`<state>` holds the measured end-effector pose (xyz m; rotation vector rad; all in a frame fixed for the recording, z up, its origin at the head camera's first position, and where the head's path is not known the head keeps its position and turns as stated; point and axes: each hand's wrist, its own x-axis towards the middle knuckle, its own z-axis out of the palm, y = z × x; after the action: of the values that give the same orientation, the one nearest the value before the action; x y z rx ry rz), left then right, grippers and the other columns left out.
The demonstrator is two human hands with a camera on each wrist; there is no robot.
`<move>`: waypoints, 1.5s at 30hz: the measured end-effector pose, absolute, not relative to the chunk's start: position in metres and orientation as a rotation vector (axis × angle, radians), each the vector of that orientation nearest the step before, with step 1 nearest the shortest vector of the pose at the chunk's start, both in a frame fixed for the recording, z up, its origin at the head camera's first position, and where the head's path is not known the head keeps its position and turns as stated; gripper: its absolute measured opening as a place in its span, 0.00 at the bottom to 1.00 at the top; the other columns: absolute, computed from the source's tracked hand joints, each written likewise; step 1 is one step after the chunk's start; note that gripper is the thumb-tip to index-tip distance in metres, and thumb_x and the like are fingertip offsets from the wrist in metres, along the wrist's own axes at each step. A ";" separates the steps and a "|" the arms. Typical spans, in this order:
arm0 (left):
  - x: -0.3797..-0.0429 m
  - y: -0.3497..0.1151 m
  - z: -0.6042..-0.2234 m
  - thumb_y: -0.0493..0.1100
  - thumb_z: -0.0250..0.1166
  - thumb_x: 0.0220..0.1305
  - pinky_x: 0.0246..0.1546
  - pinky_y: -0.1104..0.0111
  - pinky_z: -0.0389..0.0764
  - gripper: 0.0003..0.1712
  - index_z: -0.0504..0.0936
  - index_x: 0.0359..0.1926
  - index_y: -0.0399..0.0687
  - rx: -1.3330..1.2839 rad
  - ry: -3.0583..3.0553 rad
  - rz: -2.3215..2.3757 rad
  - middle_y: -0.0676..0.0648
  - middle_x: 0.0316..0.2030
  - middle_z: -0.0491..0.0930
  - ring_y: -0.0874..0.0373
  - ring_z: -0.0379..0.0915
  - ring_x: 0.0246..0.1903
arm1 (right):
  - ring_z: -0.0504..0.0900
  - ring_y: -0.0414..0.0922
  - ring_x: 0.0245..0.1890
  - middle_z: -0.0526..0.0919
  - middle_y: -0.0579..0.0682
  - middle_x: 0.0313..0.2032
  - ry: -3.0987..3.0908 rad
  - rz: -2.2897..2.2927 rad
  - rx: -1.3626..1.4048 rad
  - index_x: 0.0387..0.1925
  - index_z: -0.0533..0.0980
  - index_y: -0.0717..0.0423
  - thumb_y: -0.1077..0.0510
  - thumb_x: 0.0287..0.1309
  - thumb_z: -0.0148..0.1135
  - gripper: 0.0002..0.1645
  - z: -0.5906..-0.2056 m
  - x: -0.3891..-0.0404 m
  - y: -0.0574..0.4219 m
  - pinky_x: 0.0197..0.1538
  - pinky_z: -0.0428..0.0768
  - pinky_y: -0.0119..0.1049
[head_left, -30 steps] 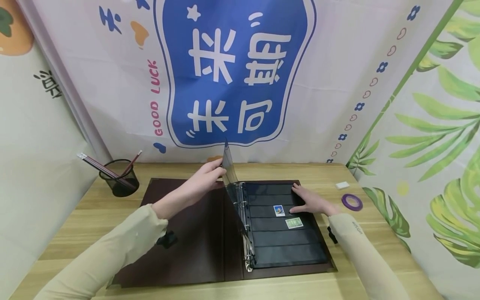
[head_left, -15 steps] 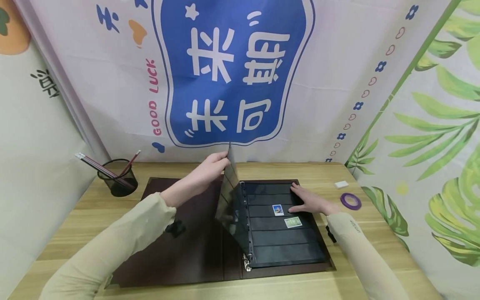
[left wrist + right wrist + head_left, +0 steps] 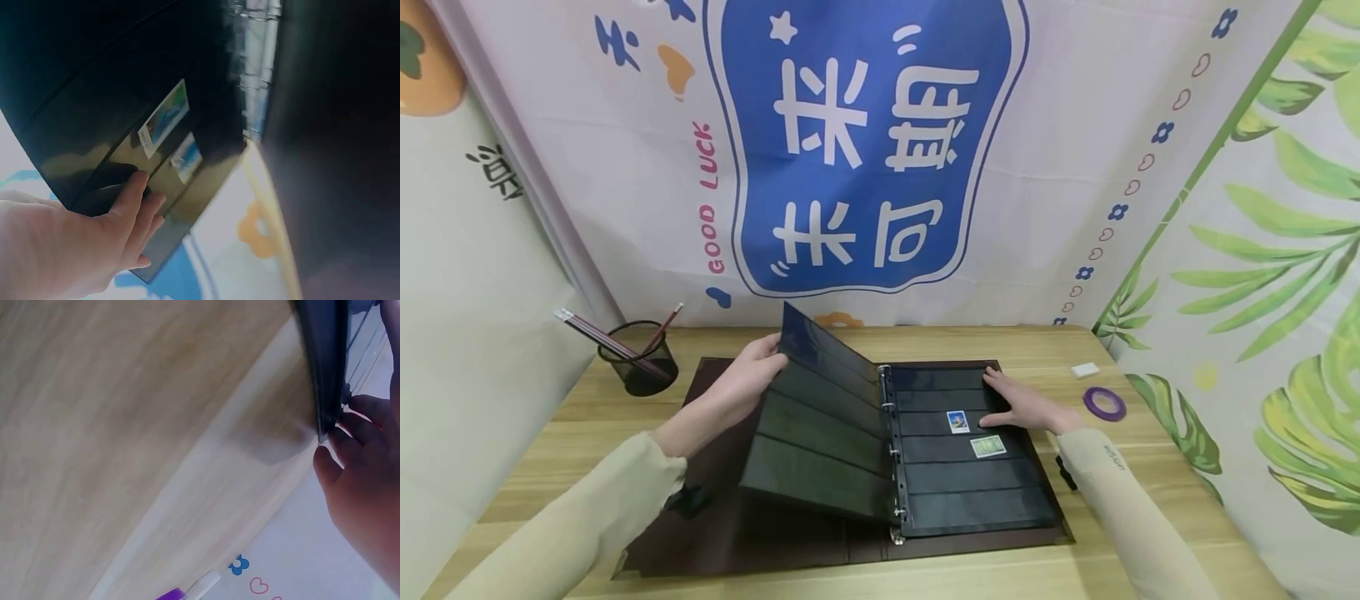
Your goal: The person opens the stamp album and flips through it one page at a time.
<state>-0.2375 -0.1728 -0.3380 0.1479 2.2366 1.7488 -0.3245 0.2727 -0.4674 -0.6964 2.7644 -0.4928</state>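
Note:
A dark brown ring-binder stamp album [image 3: 722, 542] lies spread on the wooden table. My left hand [image 3: 741, 379] pinches the outer edge of a black pocket page [image 3: 823, 417], which slants up leftward from the metal rings [image 3: 895, 454]. On that page's underside, the left wrist view has two stamps, a larger one [image 3: 165, 119] and a smaller one [image 3: 187, 158], near my fingers. My right hand [image 3: 1022, 402] rests with spread fingers at the outer edge of the right-hand page [image 3: 970, 500]. That page bears a blue stamp [image 3: 958, 422] and a green stamp [image 3: 988, 447].
A black mesh pen cup [image 3: 640, 362] with pencils stands at the back left. At the right are a white eraser-like block [image 3: 1084, 370] and a roll of purple tape [image 3: 1104, 404]. A printed cloth [image 3: 1075, 167] hangs behind the table.
The held page has swung from nearly upright over to the left, carried by my left hand, which also came lower. My right hand stays in place on the right-hand page.

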 end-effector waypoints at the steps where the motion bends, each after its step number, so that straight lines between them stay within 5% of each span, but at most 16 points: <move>1: -0.237 -0.178 -0.342 0.32 0.36 0.73 0.77 0.45 0.41 0.38 0.28 0.76 0.29 0.131 2.233 1.746 0.31 0.77 0.28 0.36 0.25 0.78 | 0.48 0.67 0.76 0.47 0.66 0.77 2.771 -0.496 -0.702 0.76 0.53 0.66 0.35 0.57 0.67 0.59 -0.468 -0.324 0.273 0.73 0.55 0.65; 7: -0.233 -0.206 -0.376 0.30 0.39 0.71 0.76 0.42 0.43 0.42 0.24 0.75 0.28 0.015 2.262 1.664 0.27 0.75 0.23 0.32 0.23 0.76 | 0.47 0.68 0.77 0.47 0.66 0.77 2.820 -0.521 -0.738 0.76 0.52 0.65 0.37 0.56 0.69 0.60 -0.470 -0.324 0.275 0.74 0.54 0.65; 15: -0.231 -0.216 -0.421 0.35 0.54 0.69 0.69 0.40 0.63 0.47 0.33 0.75 0.23 -0.021 2.508 1.449 0.20 0.73 0.44 0.26 0.46 0.72 | 0.47 0.67 0.77 0.47 0.66 0.77 2.832 -0.506 -0.744 0.76 0.51 0.64 0.35 0.55 0.68 0.62 -0.472 -0.329 0.278 0.74 0.54 0.65; 24: -0.230 -0.217 -0.450 0.36 0.67 0.58 0.62 0.39 0.70 0.48 0.50 0.69 0.14 0.203 2.962 1.026 0.16 0.65 0.59 0.23 0.60 0.64 | 0.46 0.68 0.77 0.44 0.67 0.77 2.814 -0.489 -0.736 0.77 0.48 0.66 0.34 0.55 0.68 0.64 -0.470 -0.332 0.276 0.74 0.52 0.65; 32: -0.220 -0.216 -0.470 0.34 0.69 0.59 0.60 0.34 0.66 0.45 0.57 0.71 0.21 0.420 3.121 0.792 0.17 0.67 0.58 0.20 0.56 0.65 | 0.45 0.66 0.77 0.42 0.66 0.78 2.782 -0.481 -0.697 0.77 0.46 0.65 0.32 0.54 0.67 0.67 -0.474 -0.333 0.275 0.75 0.53 0.63; 40: -0.217 -0.218 -0.479 0.55 0.64 0.67 0.67 0.32 0.56 0.45 0.59 0.73 0.31 0.636 3.151 0.642 0.25 0.74 0.53 0.27 0.46 0.73 | 0.47 0.66 0.77 0.44 0.66 0.78 2.786 -0.504 -0.688 0.77 0.47 0.66 0.31 0.53 0.68 0.67 -0.475 -0.334 0.275 0.74 0.54 0.64; 45: -0.215 -0.219 -0.484 0.63 0.59 0.68 0.68 0.34 0.57 0.47 0.59 0.74 0.35 0.719 3.106 0.494 0.31 0.75 0.55 0.32 0.49 0.75 | 0.48 0.65 0.77 0.45 0.65 0.78 2.788 -0.508 -0.677 0.77 0.48 0.64 0.30 0.51 0.68 0.67 -0.476 -0.335 0.274 0.74 0.55 0.63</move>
<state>-0.2153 -0.2191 -0.4839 0.7193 3.1062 0.4939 -0.3351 0.2745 -0.4764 -0.6774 2.7878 -0.5077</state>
